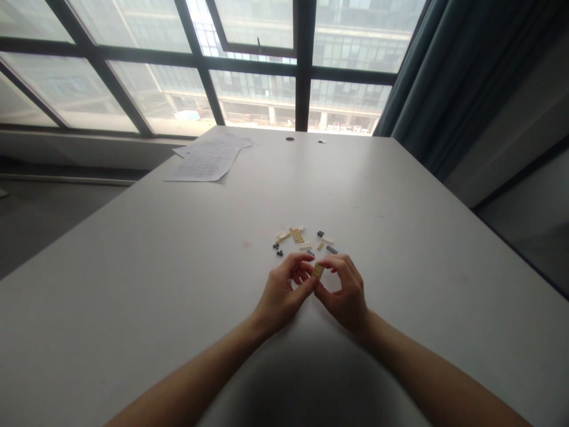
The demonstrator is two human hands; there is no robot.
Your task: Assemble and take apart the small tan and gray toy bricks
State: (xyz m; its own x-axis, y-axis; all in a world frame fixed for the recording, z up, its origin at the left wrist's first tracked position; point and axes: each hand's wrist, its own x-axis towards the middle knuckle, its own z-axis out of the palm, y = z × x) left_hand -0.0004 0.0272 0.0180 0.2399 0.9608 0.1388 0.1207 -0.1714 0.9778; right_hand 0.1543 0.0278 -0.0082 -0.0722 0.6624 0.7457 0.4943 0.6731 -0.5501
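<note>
A small tan building brick (317, 271) is held just above the white table, between both hands. My left hand (288, 284) has its thumb and fingertips closed on the brick's left side. On the other side, my right hand (343, 287) pinches it between thumb and index finger. Just beyond the fingers lie loose pieces: a tan studded plate (296, 235), a white piece (305, 245), a dark grey piece (331, 249), a black piece (320, 233) and several other small ones. Fingers partly cover a grey piece (310, 252).
The white table (400, 237) stretches away to a large window (258, 89). Printed sheets of paper (204, 160) lie at its far left. Two small round fittings, one a dark disc (290, 139), sit near the far edge. A dark blue curtain (444, 77) hangs at the right.
</note>
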